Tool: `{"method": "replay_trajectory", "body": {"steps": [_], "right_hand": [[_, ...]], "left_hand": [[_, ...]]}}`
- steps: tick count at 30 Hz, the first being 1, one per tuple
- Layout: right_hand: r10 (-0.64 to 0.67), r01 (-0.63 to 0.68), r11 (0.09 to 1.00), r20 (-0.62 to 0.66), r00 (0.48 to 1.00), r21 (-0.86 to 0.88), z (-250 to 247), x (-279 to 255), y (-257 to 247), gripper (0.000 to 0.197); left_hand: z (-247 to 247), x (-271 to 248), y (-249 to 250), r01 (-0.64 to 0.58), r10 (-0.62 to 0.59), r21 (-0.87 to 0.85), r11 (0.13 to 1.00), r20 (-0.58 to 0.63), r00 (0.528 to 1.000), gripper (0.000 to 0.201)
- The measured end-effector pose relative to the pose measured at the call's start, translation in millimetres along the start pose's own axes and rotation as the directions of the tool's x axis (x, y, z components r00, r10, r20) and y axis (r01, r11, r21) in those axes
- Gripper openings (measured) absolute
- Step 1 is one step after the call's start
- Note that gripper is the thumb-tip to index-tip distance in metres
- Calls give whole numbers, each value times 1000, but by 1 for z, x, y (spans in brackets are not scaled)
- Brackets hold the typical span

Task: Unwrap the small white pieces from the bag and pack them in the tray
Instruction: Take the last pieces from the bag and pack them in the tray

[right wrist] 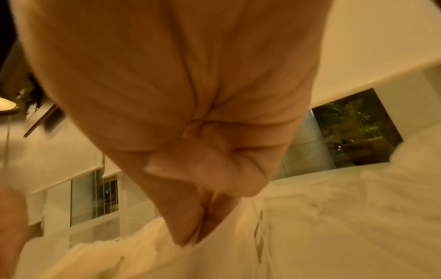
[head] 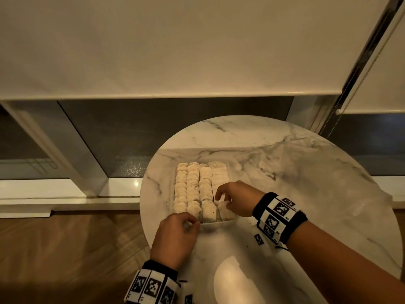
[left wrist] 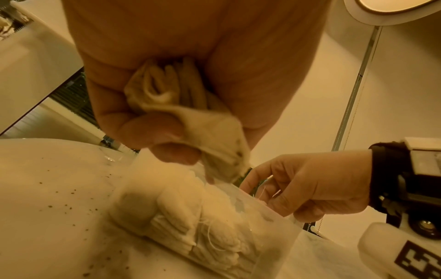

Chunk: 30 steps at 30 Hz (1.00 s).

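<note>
Left hand point(head: 175, 235): at the near edge of the tray, fingers curled round a crumpled bundle of empty wrappers point(left wrist: 190, 117), seen clearly from the left wrist.

Right hand point(head: 236, 197): over the tray's near right corner, fingers bent down into the last row. The right wrist view shows the fingertips point(right wrist: 188, 232) pressed into or pinching white material there; whether a piece is gripped or merely pushed into place cannot be told.

Small white pieces point(head: 192, 187): soft pouch-like items with loose threads, standing packed side by side in four columns.

Tray point(head: 231, 218): clear-walled, rectangular, on the near left part of the table. Three left columns appear full. The right column is hidden in the middle by the right hand; pieces show at both its ends.

Bag point(head: 285, 167): probably the faint clear film lying on the table right of the tray; indistinct.

Table point(head: 274, 137): round, marble-patterned, with dark crumbs scattered near the tray.

Progress, judged: packing is nearly complete. Remaining: seating the last piece or pieces in the right column and discarding the held wrappers.
</note>
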State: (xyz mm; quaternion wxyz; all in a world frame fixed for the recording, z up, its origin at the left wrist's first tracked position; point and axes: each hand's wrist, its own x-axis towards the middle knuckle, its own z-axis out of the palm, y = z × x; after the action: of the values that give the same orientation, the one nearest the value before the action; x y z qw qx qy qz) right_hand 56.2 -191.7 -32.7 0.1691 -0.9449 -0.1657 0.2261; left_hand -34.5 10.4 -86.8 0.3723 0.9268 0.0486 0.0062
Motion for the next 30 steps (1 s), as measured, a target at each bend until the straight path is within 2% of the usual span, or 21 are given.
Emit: {"method": "replay_trajectory", "body": {"steps": [6,14,17,19,20,22,24,25,28,30], "right_hand": [[-16,13,985,-15,1000,-172,9,-1,-8,42],[-88,31,915,-123,988,-403,12,-10,-10,50],[-132,42,929,-224,966,-368,14,-13,-3,48],[-105,34,975,-320,942,-220,13,-21,4,41],[-73,35,994,-387,919,-105,13,-26,8,35],[8,77,987,-529,848,138,15,-37,14,23],[89,156,930,-617,782,333,19,-51,10,12],[106,204,894,-632,768,398,21,-59,5,8],[34,321,807,-583,812,495,29,-76,-9,5],[-11,348,768,-533,846,538,36,-80,-12,12]], "left_hand": [[-1,1,1,5,-5,23,1000,-4,1000,8],[-2,-1,2,36,-37,-44,998,-11,999,5],[-3,1,-1,74,-85,-200,977,-44,995,8],[-6,1,2,92,-110,-334,938,-37,993,12],[-8,1,7,119,-138,-471,874,-7,990,15],[-11,1,20,190,-197,-711,677,74,978,21],[-12,-1,37,277,-231,-826,491,183,956,22],[-11,-2,48,339,-235,-847,410,260,936,21],[0,-5,65,475,-270,-857,198,418,867,28],[10,-8,71,484,-290,-866,127,434,853,22]]}}
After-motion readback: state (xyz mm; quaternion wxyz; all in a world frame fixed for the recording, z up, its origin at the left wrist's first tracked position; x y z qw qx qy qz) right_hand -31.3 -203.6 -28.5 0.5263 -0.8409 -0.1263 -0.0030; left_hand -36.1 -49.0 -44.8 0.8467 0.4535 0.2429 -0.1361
